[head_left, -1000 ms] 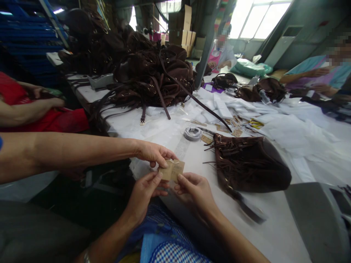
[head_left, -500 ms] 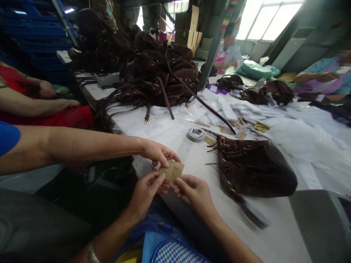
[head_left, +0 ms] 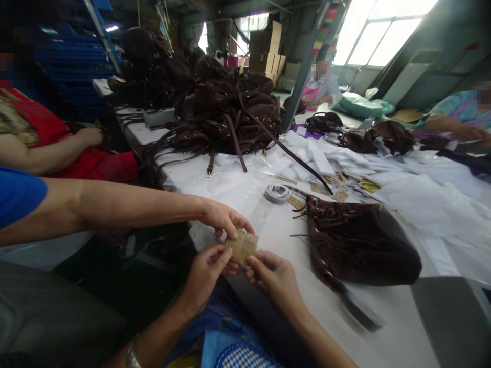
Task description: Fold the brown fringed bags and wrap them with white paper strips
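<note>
A small brown cardboard tag (head_left: 245,245) with faint print sits between both my hands at the table's edge. My left hand (head_left: 207,273) pinches its lower left corner, thumb on top. On the lower right corner my right hand (head_left: 274,276) is closed, thumb and fingers pinching. A co-worker's hand (head_left: 226,220), reaching from the left in a blue sleeve, touches the tag's upper left side. To the right of my hands lies a dark brown fringed bag (head_left: 356,245), its strap trailing toward me. A coiled, wrapped strap (head_left: 277,193) rests beyond the tag.
A large heap of dark brown bags (head_left: 215,107) covers the far table. White paper sheets (head_left: 414,204) spread across the right, with brown tags and yellow-handled scissors (head_left: 367,184) among them. A grey panel (head_left: 448,317) lies at lower right. Other people sit left and at the back.
The view has shifted slightly, so everything sits a bit lower and further right. My hands and the co-worker's hand stay on the tag. The person in red at left has moved their arms.
</note>
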